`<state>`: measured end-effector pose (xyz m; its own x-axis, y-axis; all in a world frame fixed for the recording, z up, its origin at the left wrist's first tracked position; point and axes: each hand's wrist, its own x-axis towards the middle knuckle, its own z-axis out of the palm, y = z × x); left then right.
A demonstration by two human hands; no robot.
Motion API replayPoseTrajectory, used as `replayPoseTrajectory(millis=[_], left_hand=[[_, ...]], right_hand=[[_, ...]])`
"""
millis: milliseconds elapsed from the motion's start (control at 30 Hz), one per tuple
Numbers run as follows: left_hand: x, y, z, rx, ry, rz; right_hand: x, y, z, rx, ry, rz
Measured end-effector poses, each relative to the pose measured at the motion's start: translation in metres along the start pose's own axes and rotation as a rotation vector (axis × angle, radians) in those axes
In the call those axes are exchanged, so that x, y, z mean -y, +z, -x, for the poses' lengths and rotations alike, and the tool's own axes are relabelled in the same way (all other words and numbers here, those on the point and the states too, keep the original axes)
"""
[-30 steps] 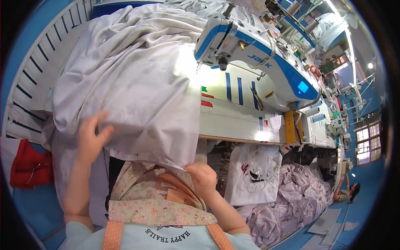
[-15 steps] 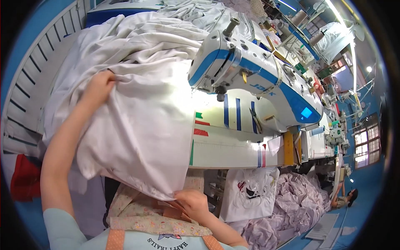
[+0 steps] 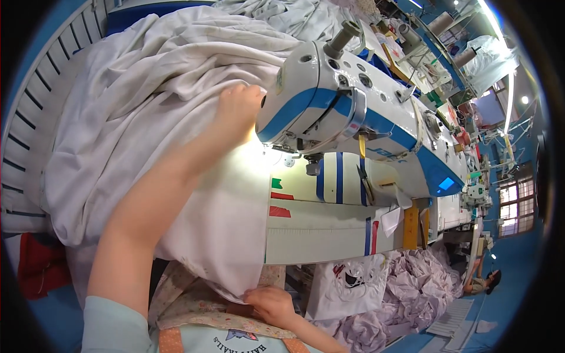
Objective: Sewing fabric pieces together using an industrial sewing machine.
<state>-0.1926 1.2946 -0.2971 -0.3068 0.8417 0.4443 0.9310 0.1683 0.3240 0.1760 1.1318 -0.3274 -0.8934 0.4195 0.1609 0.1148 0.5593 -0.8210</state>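
Observation:
A large white cloth point(image 3: 226, 217) spreads over the left of the sewing table and drapes down its front edge toward my lap. Beside the left end of the white-and-blue sewing machine point(image 3: 347, 106), my left hand point(image 3: 238, 112) is closed on the cloth, its fingers bent and slightly blurred. The fingertips are partly hidden, close to the machine head. Down at the near edge, my right hand point(image 3: 271, 304) pinches the cloth's lower corner, just above my floral apron point(image 3: 206, 319). Lamp light glares on the cloth near the needle area.
Thread snips point(image 3: 365, 183) lie on the machine bed point(image 3: 318, 232), among coloured tape strips. Below the table hangs a white bag point(image 3: 344, 288) next to a heap of pale crumpled fabric point(image 3: 415, 279). A slatted white rail point(image 3: 35, 106) borders the left. Another person point(image 3: 485, 282) is far right.
My left hand has moved right across the cloth to the machine head. The cloth's right part lies flatter. My right hand still holds the corner, slightly lower. The whole view has shifted closer.

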Motion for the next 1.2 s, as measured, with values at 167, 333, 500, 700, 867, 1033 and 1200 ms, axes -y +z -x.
replayPoseTrajectory(millis=[167,333,500,700,867,1033,1200], left_hand=[[-0.002,-0.004,0.009,-0.074,0.163,0.213],[0.003,0.006,-0.006,0.035,0.049,0.525],[0.018,0.017,-0.025,0.112,0.083,0.287],[0.029,0.033,-0.047,0.076,0.085,0.46],[0.038,0.042,-0.055,0.098,0.098,0.457],[0.039,0.04,-0.06,0.056,0.142,0.385],[0.036,0.033,-0.066,-0.009,0.18,0.327]], right_hand=[[-0.007,-0.006,-0.003,-0.034,-0.02,-0.001],[-0.012,-0.014,-0.017,-0.037,-0.063,0.055],[-0.013,-0.023,-0.034,-0.078,-0.172,0.175],[-0.008,-0.03,-0.044,-0.129,-0.286,0.256],[-0.008,-0.031,-0.049,-0.137,-0.343,0.292],[-0.009,-0.03,-0.048,-0.152,-0.359,0.314],[-0.01,-0.029,-0.049,-0.217,-0.387,0.366]])
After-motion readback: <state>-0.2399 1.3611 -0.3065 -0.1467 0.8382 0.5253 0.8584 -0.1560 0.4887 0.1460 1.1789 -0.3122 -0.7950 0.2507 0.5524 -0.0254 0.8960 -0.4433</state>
